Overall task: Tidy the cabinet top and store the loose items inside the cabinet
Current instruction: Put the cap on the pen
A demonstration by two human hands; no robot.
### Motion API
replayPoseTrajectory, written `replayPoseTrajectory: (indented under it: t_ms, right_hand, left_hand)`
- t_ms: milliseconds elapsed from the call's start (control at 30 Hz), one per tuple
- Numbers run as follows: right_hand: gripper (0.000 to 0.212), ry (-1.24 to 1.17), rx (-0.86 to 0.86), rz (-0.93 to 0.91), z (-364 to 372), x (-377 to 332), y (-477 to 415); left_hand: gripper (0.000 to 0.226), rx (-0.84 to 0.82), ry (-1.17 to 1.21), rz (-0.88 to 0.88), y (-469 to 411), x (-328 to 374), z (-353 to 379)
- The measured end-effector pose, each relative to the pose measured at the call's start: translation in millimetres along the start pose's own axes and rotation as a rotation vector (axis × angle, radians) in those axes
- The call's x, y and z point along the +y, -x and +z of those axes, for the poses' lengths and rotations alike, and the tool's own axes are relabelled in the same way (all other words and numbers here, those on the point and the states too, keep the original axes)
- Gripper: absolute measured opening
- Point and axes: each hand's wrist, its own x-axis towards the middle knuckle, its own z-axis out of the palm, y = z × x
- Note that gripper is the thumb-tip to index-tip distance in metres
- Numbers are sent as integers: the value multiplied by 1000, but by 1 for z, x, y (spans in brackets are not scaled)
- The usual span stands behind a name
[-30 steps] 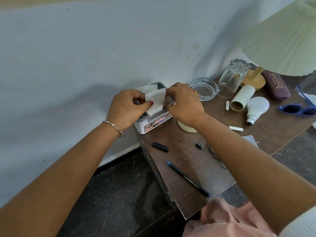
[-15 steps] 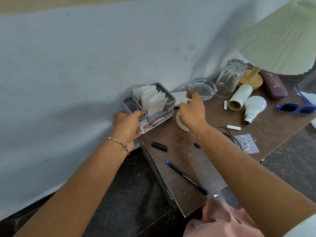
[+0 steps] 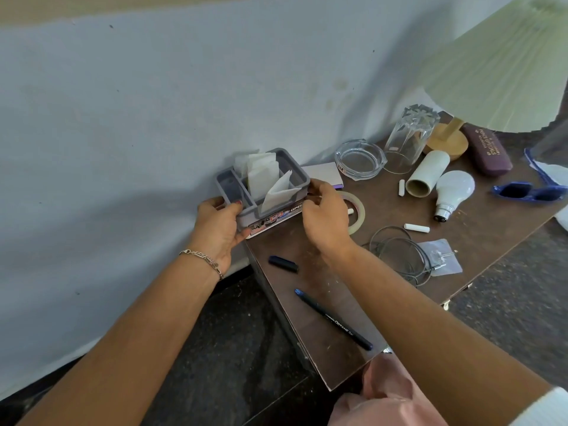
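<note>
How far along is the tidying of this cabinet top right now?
Done: folded papers stand in the grey tray. In hand: the left hand and right hand grip that tray at the top's back corner. Left: pen, cap, tape roll, cable, bulb and sunglasses lie loose on the cabinet top, none put away.

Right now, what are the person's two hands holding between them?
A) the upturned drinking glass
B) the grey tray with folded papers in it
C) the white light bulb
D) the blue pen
B: the left hand and the right hand grip opposite ends of the grey tray, while the pen, light bulb and glass lie apart on the cabinet top, untouched.
</note>
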Motion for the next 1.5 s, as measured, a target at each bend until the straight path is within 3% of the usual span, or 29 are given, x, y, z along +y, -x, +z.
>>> replayPoseTrajectory:
  t_ms: [100, 200, 333, 433, 500, 633, 767, 933, 1200, 1333, 1500]
  right_hand:
    - [48, -6, -2, 1, -10, 3, -1]
    - [44, 10, 61, 15, -31, 7, 3]
    - [38, 1, 102, 25, -63, 15, 14]
    - [35, 14, 134, 35, -83, 24, 23]
    - [31, 36, 138, 22, -93, 29, 32]
    - [7, 296, -36, -99, -95, 38, 55]
    - [19, 538, -294, -174, -79, 45, 77]
    - [37, 666, -464, -194, -70, 47, 84]
    - [24, 728, -459, -273, -64, 52, 81]
    - [12, 575, -324, -236, -61, 52, 77]
    - [7, -68, -59, 16, -65, 41, 69]
  left_hand:
    - [52, 72, -91, 79, 9, 3, 4]
    - [62, 219, -279, 249, 26, 7, 8]
    - [58, 294, -463, 520, 53, 2, 12]
    - [46, 220, -526, 707, 64, -9, 14]
    - [27, 52, -567, 775, 64, -16, 16]
    - [19, -229, -904, 758, 55, -35, 12]
    - [35, -307, -1217, 696, 44, -48, 4]
    - [37, -354, -1278, 706, 35, -50, 0]
    - [30, -326, -1272, 752, 26, -60, -4]
    - [23, -319, -1238, 749, 25, -62, -6]
    - [15, -347, -885, 609, 34, -56, -10]
